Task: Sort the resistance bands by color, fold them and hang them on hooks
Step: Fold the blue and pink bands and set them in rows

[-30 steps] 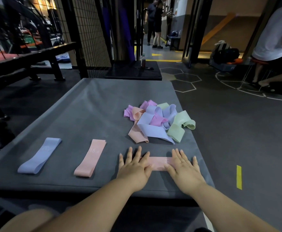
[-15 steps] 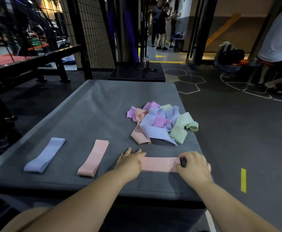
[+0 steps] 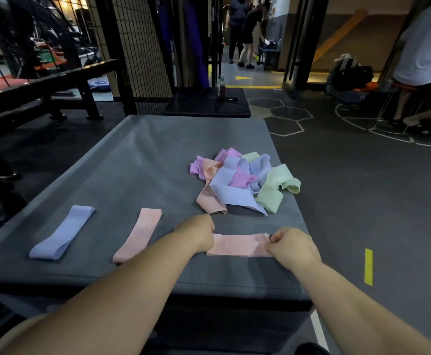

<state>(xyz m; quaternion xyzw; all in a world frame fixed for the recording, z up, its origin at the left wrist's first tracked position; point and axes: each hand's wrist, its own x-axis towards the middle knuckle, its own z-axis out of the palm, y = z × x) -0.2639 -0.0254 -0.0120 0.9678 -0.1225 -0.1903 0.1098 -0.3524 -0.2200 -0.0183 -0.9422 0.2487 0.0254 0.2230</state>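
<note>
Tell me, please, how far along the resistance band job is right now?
Done: one lavender band and one peach band lie flat, apart, on the mat. In hand: the left hand and right hand grip the ends of a second peach band. Remaining: the tangled pile of pink, lavender, peach and green bands is unsorted, and nothing is hung.
</note>
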